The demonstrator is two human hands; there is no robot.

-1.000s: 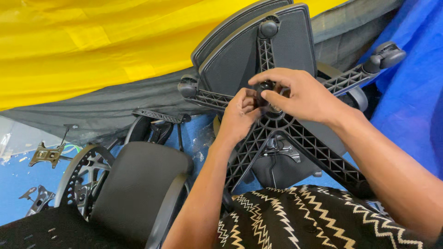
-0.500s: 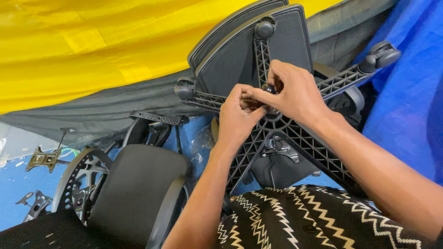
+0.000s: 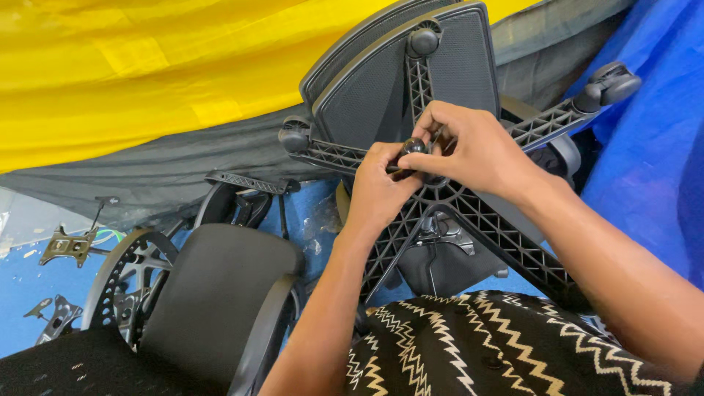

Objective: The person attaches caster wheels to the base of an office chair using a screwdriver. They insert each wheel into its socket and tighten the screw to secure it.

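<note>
1. Since half a second ago: both hands have shifted slightly left and lower on the hub; the small round black piece now shows between them rather than under the right knuckles.
2. Right hand (image 3: 473,150): fingers (image 3: 419,163) pinched on the small round black piece (image 3: 412,146), thumb and forefinger closed around it.
3. Left hand (image 3: 381,187): fingers curled shut against the hub just below the same piece, thumb touching its underside; whether they grip the piece or only brace it cannot be told.
4. Small round black piece: at the centre of the five-arm chair base (image 3: 469,213), where the ribbed spokes meet.
5. Five-arm chair base: black plastic, tipped up with its underside towards the camera; casters (image 3: 612,84) on the far arm ends, one at upper right, one at top, one at left.
6. Mesh seat pan (image 3: 374,88): dark grey, behind the base, standing on edge.
7. Second chair seat (image 3: 213,293): dark padded, lower left, beside the left forearm.
8. Zigzag-patterned cloth (image 3: 499,345): black and cream, across the person's lap.
9. Yellow sheet (image 3: 147,66): upper left background.
10. Blue tarpaulin (image 3: 660,169): right side.
11. Metal brackets (image 3: 67,246): on the blue floor, far left.
</note>
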